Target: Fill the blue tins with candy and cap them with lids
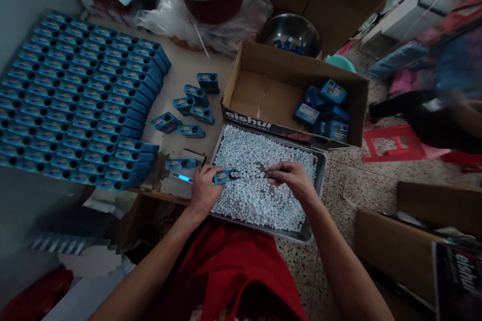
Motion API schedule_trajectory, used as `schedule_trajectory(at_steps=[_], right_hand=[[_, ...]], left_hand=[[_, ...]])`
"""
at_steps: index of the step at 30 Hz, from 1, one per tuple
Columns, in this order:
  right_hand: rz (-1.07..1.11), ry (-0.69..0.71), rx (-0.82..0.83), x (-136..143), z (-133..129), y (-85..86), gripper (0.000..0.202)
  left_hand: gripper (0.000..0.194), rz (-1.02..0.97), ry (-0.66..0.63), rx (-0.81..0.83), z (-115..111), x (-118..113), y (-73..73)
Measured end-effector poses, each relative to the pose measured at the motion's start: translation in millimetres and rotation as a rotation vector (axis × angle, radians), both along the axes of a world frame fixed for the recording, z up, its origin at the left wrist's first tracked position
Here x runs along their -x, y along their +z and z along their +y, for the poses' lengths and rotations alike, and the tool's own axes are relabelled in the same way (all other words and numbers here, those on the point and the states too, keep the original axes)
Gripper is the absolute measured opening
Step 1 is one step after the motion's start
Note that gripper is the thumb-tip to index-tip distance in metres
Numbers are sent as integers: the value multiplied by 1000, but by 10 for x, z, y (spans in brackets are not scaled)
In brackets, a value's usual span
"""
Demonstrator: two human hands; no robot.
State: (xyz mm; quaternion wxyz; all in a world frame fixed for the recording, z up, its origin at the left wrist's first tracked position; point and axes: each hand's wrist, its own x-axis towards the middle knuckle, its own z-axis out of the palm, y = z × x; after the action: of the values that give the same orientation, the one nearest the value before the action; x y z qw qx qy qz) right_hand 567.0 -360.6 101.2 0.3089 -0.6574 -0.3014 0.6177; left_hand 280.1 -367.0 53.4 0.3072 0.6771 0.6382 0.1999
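Observation:
My left hand (204, 188) grips a small blue box (223, 176) at the left side of a metal tray (321, 173). White pellets (252, 205) fill most of the tray. Several pellets lie in a row between the box's open end and my right hand (288, 176). The fingers of my right hand are pinched together over the pellets; what they hold is too small to make out. Another blue box (181, 164) lies just left of my left hand, near a glowing blue strip (184, 178). Several more blue boxes (191, 131) stand on the table behind.
Rows of blue boxes (75, 105) cover the table's left side. A cardboard box (259, 85) with several blue boxes in it sits behind the tray. Two metal bowls (214, 7) (291, 35) stand farther back. At the right are a red stool (387, 145) and a person's arm (465, 113).

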Motion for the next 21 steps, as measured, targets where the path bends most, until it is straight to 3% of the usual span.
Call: schedule_trajectory(at_steps=[4, 8, 13, 15, 18, 21], right_hand=[[-241, 165, -147, 129, 51, 313, 11], [-440, 274, -268, 255, 24, 519, 16], [-409, 244, -281, 202, -106, 623, 16], [-342, 127, -202, 35, -191, 537, 16], [-312, -100, -71, -366, -411, 234, 29], [-324, -255, 72, -817, -761, -144, 37]], left_hand=[[31, -2, -28, -16, -20, -88, -13], [30, -48, -24, -21, -10, -148, -27], [33, -225, 71, 98, 15, -80, -144], [34, -311, 110, 169, 12, -57, -214], [34, -340, 89, 211, 27, -64, -240], [35, -330, 87, 188, 170, -37, -71]])
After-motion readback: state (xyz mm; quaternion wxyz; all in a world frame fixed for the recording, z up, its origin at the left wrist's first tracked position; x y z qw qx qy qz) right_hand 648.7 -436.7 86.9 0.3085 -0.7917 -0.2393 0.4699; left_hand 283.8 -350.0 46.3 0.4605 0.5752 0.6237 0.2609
